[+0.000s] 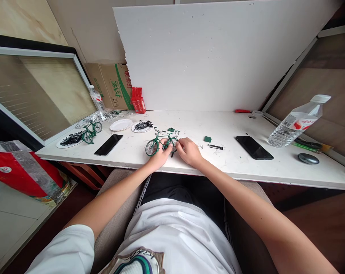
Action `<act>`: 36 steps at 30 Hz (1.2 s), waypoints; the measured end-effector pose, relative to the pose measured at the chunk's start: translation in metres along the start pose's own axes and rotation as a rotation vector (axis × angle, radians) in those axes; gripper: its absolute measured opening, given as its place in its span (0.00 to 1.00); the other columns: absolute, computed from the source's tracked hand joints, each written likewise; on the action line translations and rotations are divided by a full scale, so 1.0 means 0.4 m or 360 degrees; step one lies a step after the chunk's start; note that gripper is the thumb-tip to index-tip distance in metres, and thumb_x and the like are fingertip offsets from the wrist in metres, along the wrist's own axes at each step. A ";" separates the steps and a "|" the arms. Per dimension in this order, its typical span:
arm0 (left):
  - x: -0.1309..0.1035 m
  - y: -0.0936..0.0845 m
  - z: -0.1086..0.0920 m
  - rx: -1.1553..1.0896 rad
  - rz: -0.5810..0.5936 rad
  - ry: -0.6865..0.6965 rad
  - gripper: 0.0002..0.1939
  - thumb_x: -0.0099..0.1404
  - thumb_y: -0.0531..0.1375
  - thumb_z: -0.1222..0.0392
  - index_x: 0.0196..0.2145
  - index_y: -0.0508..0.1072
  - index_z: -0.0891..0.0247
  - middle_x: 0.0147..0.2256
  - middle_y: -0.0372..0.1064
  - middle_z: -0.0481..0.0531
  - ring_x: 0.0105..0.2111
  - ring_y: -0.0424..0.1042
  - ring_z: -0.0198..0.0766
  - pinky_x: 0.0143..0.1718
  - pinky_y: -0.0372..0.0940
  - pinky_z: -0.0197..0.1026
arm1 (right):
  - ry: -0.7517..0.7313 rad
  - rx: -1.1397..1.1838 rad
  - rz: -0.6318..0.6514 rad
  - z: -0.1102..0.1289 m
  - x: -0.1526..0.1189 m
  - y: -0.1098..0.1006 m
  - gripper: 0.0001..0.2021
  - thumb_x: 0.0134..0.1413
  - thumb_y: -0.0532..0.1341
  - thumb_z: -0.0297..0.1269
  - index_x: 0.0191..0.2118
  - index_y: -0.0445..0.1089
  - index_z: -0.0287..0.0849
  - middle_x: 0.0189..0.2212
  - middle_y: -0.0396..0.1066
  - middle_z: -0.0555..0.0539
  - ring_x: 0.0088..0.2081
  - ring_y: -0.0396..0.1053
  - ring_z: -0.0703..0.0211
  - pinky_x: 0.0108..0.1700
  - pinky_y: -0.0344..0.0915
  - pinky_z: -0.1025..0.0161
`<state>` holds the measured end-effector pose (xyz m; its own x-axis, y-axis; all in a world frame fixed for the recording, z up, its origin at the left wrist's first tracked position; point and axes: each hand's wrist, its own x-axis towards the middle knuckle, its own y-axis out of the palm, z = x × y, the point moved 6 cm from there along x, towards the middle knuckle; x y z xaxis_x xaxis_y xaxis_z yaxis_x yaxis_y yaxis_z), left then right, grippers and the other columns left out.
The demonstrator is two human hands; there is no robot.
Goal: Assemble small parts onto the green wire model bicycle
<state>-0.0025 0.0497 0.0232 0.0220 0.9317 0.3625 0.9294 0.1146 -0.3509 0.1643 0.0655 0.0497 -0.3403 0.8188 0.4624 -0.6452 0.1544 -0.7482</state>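
A small green model bicycle (152, 147) stands upright near the front edge of the table, front wheel to the left. My left hand (161, 155) is closed around its lower middle. At the rear wheel, my right hand (189, 151) has its fingers pinched together; whatever is between them is too small and hidden to make out. Small green parts (171, 129) lie just behind the bicycle. To the right of my right hand are a green block-like piece (207, 139) and a thin black part (216, 147).
Another green model bicycle (91, 132) stands at the left beside a plate of black parts (71, 140). Two phones, one on the left (109, 145) and one on the right (254, 147), lie flat. A tilted water bottle (298, 121) and a dark oval object (308, 158) are at right.
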 end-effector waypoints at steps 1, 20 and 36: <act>0.000 0.000 -0.001 -0.0004 -0.0001 -0.0002 0.13 0.77 0.60 0.49 0.52 0.72 0.58 0.49 0.78 0.56 0.53 0.77 0.46 0.61 0.70 0.48 | -0.0001 -0.0007 0.0000 0.000 0.000 0.001 0.18 0.77 0.51 0.43 0.31 0.63 0.47 0.31 0.73 0.44 0.37 0.69 0.49 0.35 0.56 0.57; 0.002 0.003 0.014 -0.0024 -0.0007 0.0005 0.14 0.77 0.60 0.48 0.53 0.73 0.58 0.50 0.78 0.57 0.54 0.76 0.46 0.62 0.69 0.48 | -0.0001 -0.0015 0.0008 0.000 -0.002 0.003 0.18 0.77 0.53 0.47 0.32 0.65 0.47 0.32 0.73 0.44 0.36 0.69 0.50 0.35 0.57 0.58; 0.000 -0.002 -0.016 0.0002 -0.0078 0.0057 0.13 0.77 0.59 0.48 0.50 0.70 0.58 0.49 0.77 0.57 0.52 0.76 0.44 0.60 0.67 0.47 | -0.0075 -0.0041 -0.0098 0.025 -0.017 -0.007 0.09 0.71 0.59 0.44 0.48 0.69 0.46 0.34 0.77 0.44 0.41 0.73 0.47 0.33 0.56 0.59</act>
<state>-0.0007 0.0476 0.0288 -0.0104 0.9120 0.4102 0.9292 0.1604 -0.3329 0.1618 0.0541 0.0535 -0.3328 0.7804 0.5293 -0.6485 0.2181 -0.7293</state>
